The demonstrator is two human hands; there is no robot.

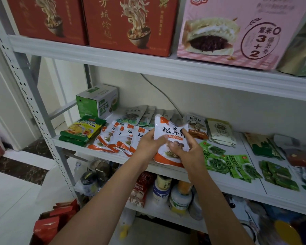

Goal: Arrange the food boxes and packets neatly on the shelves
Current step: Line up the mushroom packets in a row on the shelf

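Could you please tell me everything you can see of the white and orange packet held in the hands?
The packet is a crinkled plastic pouch, white with orange corners, black characters and a mushroom picture. It is held upright, facing the camera, over the middle shelf: left hand gripping its left edge, right hand its lower right.

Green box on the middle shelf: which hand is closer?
Left. The left hand grips the left edge of the packet, to the right of and in front of the green box; the right hand holds its other side, further right.
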